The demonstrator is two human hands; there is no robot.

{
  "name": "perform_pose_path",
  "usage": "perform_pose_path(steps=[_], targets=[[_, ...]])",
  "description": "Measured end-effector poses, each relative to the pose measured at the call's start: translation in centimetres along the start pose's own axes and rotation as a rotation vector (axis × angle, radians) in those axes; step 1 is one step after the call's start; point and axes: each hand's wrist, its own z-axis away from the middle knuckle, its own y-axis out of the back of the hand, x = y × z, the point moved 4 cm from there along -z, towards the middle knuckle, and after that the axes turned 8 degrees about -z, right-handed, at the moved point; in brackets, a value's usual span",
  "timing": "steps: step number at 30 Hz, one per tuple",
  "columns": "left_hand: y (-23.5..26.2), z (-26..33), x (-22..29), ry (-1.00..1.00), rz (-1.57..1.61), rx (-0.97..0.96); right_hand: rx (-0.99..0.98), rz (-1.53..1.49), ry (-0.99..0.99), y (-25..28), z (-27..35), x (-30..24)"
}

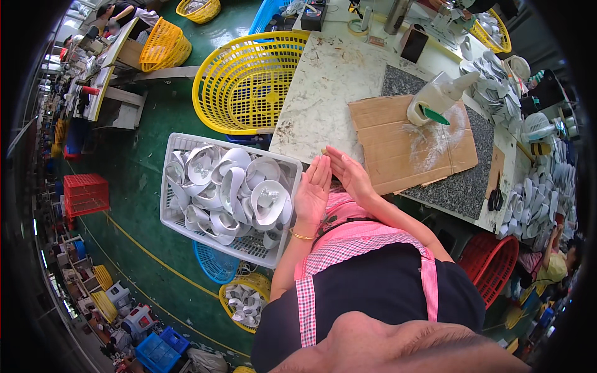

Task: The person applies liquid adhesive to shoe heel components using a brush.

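In front of my apron, my left hand is palm up with its fingers stretched out. My right hand lies close beside it, fingers straight and nearly flat. I see nothing held in either one. Just left of my left hand stands a white plastic basket, heaped with curved white pieces that look like shoe uppers. Beyond my right hand, a sheet of brown cardboard with white smears lies on the worktable. A translucent bottle with a green part stands on it.
A large yellow basket stands against the table's left edge. Black scissors lie at the table's right end, near stacks of white shoe parts. Red baskets stand at lower right. Another person sits at far right.
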Motion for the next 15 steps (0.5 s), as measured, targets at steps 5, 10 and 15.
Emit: perform_pose_path(steps=[5,10,15], targets=[[-2.9,1.1,-2.1,-0.049,0.006,-0.129,-0.04,0.261,0.037,-0.1,-0.2,1.1],[-3.9,2.5,-4.4,-0.097,-0.582,-0.219,0.134,0.181,-0.059,1.8,-0.8,1.2],[-2.0,6.5,-6.1,-0.005,-0.78,-0.299,0.065,0.114,-0.494,5.5,-0.8,2.7]])
